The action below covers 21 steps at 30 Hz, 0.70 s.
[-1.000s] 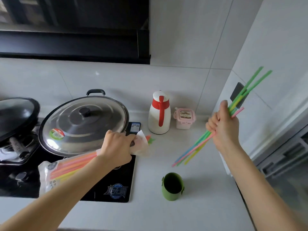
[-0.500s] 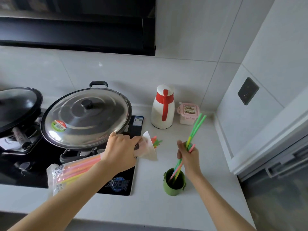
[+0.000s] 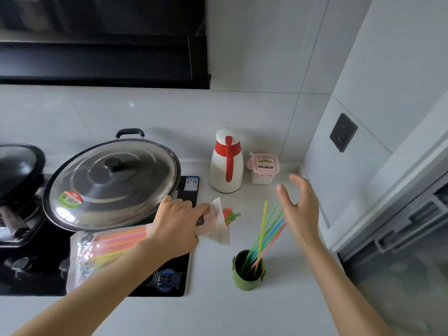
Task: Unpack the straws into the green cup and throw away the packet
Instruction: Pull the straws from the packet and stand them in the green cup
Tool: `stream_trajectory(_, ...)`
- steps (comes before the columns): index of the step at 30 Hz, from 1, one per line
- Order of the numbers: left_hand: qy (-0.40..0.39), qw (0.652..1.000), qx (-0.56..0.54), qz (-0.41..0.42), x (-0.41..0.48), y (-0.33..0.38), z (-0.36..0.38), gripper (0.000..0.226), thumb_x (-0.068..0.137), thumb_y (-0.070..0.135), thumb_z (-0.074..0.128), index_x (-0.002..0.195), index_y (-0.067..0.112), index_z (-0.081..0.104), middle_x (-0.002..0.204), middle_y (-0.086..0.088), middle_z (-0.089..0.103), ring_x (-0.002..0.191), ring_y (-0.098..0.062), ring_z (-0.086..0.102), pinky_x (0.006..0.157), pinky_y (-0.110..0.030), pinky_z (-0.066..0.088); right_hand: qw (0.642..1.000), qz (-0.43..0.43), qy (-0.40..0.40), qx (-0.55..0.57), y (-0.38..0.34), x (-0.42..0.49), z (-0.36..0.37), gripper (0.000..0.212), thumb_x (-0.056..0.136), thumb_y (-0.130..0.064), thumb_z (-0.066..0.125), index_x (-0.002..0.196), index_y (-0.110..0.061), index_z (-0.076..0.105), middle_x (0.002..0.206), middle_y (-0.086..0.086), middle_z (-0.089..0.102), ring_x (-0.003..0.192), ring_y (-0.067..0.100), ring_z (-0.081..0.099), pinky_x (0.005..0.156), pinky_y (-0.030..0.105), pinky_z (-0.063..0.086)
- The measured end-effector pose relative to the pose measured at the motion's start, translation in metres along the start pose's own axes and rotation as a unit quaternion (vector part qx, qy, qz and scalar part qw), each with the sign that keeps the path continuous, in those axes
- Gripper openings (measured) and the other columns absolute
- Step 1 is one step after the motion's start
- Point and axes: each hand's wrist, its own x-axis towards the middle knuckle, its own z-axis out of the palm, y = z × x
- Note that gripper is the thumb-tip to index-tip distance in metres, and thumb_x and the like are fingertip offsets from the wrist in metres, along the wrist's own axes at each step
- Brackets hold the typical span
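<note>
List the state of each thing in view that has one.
Left hand: shut on packet.
Right hand: open, empty.
Packet: open at the right end, straws still inside.
Green cup: upright, a few straws leaning in it.
Wok: lid on.
Jug: upright, closed.
Pink tub: lid on.

no legible text, labels blurred

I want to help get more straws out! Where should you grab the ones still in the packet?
Probably pinch the straw tips poking out of the packet's open end, coming from the right. The left hand holds the packet with that end facing the free right hand.
</note>
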Motion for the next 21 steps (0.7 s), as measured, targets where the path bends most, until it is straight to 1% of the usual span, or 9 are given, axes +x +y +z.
stream_trajectory(1, 0.009, 1.000, 0.000, 0.006, 0.001, 0.001, -0.004, 0.064, 0.072, 0.032, 0.057, 0.133, 0.033, 0.040, 0.095, 0.003, 0.063, 0.093, -0.020, 0.058, 0.081, -0.031, 0.032, 0.999, -0.043, 0.003, -0.009, -0.007, -0.003, -0.002, 0.029, 0.090, -0.029, 0.056, 0.116, -0.015, 0.058, 0.110, -0.010, 0.057, 0.106, 0.008, 0.052, 0.096, 0.027, 0.038)
stream_trajectory(2, 0.017, 1.000, 0.003, 0.011, 0.002, 0.003, -0.009, 0.064, 0.072, 0.032, 0.057, 0.134, 0.033, 0.040, 0.096, 0.002, 0.063, 0.093, -0.021, 0.058, 0.080, -0.031, 0.030, 0.998, -0.049, -0.031, 0.020, -0.015, -0.007, -0.003, 0.026, 0.092, -0.030, 0.052, 0.114, -0.017, 0.059, 0.109, -0.008, 0.060, 0.102, 0.008, 0.057, 0.093, 0.027, 0.044)
stream_trajectory(5, 0.044, 0.998, 0.022, 0.031, 0.008, 0.006, -0.026, 0.063, 0.073, 0.031, 0.057, 0.133, 0.032, 0.039, 0.097, 0.002, 0.062, 0.095, -0.021, 0.057, 0.075, -0.031, 0.023, 0.963, -0.013, -0.240, 0.123, -0.038, -0.025, 0.002, 0.021, 0.096, -0.028, 0.047, 0.114, -0.025, 0.057, 0.108, -0.001, 0.064, 0.092, 0.004, 0.061, 0.076, 0.026, 0.056)
stream_trajectory(7, 0.059, 0.997, 0.024, 0.043, 0.011, 0.005, -0.036, 0.060, 0.070, 0.031, 0.058, 0.129, 0.033, 0.044, 0.092, 0.002, 0.062, 0.091, -0.021, 0.058, 0.072, -0.031, 0.021, 0.944, -0.048, -0.305, 0.120, -0.042, -0.033, 0.007, 0.023, 0.095, -0.025, 0.049, 0.117, -0.027, 0.056, 0.114, -0.005, 0.062, 0.098, 0.002, 0.058, 0.077, 0.022, 0.054)
stream_trajectory(11, 0.070, 0.995, 0.021, 0.069, 0.016, -0.005, -0.045, 0.057, 0.056, 0.032, 0.061, 0.114, 0.034, 0.057, 0.074, 0.005, 0.062, 0.073, -0.021, 0.061, 0.066, -0.029, 0.025, 0.946, -0.128, -0.272, 0.119, -0.046, -0.036, 0.013, 0.025, 0.089, -0.014, 0.059, 0.108, -0.030, 0.058, 0.108, -0.006, 0.059, 0.094, 0.006, 0.057, 0.077, 0.015, 0.048)
stream_trajectory(14, 0.029, 0.996, -0.050, 0.071, 0.016, -0.007, -0.048, 0.057, 0.058, 0.033, 0.062, 0.115, 0.041, 0.055, 0.080, 0.008, 0.065, 0.080, -0.017, 0.061, 0.068, -0.028, 0.029, 0.948, -0.170, -0.247, 0.108, -0.048, -0.036, 0.015, 0.022, 0.085, -0.006, 0.063, 0.102, -0.020, 0.064, 0.099, -0.010, 0.062, 0.091, 0.008, 0.060, 0.078, 0.018, 0.051)
stream_trajectory(17, -0.015, 0.991, -0.114, 0.067, 0.012, -0.008, -0.047, 0.061, 0.057, 0.037, 0.064, 0.116, 0.046, 0.053, 0.088, 0.014, 0.069, 0.085, -0.011, 0.062, 0.074, -0.024, 0.040, 0.947, -0.182, -0.237, 0.116, -0.051, -0.037, 0.012, 0.018, 0.082, -0.003, 0.065, 0.093, -0.016, 0.070, 0.088, -0.013, 0.065, 0.083, 0.008, 0.063, 0.070, 0.023, 0.053)
stream_trajectory(19, -0.042, 0.987, -0.141, 0.061, 0.007, -0.009, -0.046, 0.062, 0.058, 0.039, 0.066, 0.118, 0.047, 0.053, 0.092, 0.016, 0.071, 0.086, -0.009, 0.063, 0.078, -0.023, 0.044, 0.950, -0.169, -0.233, 0.123, -0.053, -0.035, 0.006, 0.017, 0.081, -0.003, 0.067, 0.088, -0.018, 0.071, 0.082, -0.014, 0.065, 0.078, 0.006, 0.063, 0.067, 0.020, 0.052)
stream_trajectory(21, -0.055, 0.986, -0.150, 0.055, 0.004, -0.013, -0.046, 0.061, 0.059, 0.040, 0.067, 0.118, 0.046, 0.054, 0.094, 0.014, 0.072, 0.088, -0.010, 0.064, 0.080, -0.024, 0.046, 0.952, -0.121, -0.234, 0.158, -0.054, -0.029, -0.005, 0.018, 0.080, -0.003, 0.068, 0.082, -0.020, 0.070, 0.073, -0.015, 0.066, 0.071, 0.003, 0.062, 0.065, 0.014, 0.048)
